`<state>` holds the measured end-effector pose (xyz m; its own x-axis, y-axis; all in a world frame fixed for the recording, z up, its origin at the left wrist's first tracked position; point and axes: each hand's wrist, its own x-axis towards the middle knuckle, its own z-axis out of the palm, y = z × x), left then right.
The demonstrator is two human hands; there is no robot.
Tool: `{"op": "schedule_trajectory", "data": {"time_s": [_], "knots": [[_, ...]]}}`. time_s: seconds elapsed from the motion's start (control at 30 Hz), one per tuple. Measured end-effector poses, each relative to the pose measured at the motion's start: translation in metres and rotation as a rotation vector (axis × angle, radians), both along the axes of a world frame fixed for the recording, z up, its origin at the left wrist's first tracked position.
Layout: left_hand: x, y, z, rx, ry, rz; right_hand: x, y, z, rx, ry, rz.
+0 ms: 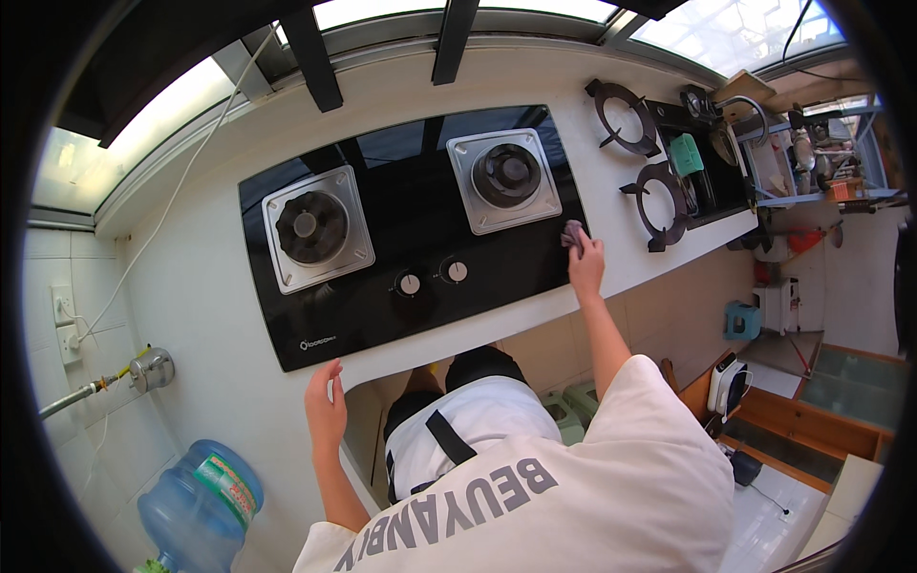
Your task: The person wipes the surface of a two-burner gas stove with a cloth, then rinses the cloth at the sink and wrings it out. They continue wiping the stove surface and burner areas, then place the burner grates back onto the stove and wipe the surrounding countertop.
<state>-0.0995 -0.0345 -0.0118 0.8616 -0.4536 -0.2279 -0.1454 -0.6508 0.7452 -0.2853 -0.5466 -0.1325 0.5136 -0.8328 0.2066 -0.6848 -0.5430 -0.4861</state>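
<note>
My right hand (587, 265) grips a crumpled purplish cloth (572, 235) at the right edge of a black glass gas cooktop (390, 215). My left hand (327, 407) holds nothing, its fingers somewhat apart, by the cooktop's front left corner. Two burners, the left one (311, 228) and the right one (507, 175), sit on square metal plates without pan supports. Two control knobs (410, 284) are between them, nearer the front. Two dark ring-shaped pan supports, one at the back (648, 129) and one in front (670, 233), lie on the white counter to the right.
Right of the pan supports is a black sink (725, 204) with a green basket (686, 155) and a faucet (763, 118). A blue water jug (193, 508) lies at the lower left. A white cord (172, 193) runs from a wall socket (69, 344) across the counter's left side.
</note>
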Motion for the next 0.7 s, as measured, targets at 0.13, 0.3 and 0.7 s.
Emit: {"op": "schedule_trajectory", "data": {"time_s": [0.13, 0.3, 0.7], "knots": [[0.008, -0.026, 0.022, 0.008, -0.012, -0.025, 0.099, 0.086, 0.027, 0.032, -0.09, 0.327], [0.019, -0.052, 0.031, 0.0, -0.025, -0.061, 0.115, 0.068, -0.012, -0.112, 0.023, 0.384], [-0.007, -0.097, 0.013, 0.041, 0.032, -0.005, 0.056, -0.035, 0.009, 0.015, 0.055, 0.399]]}}
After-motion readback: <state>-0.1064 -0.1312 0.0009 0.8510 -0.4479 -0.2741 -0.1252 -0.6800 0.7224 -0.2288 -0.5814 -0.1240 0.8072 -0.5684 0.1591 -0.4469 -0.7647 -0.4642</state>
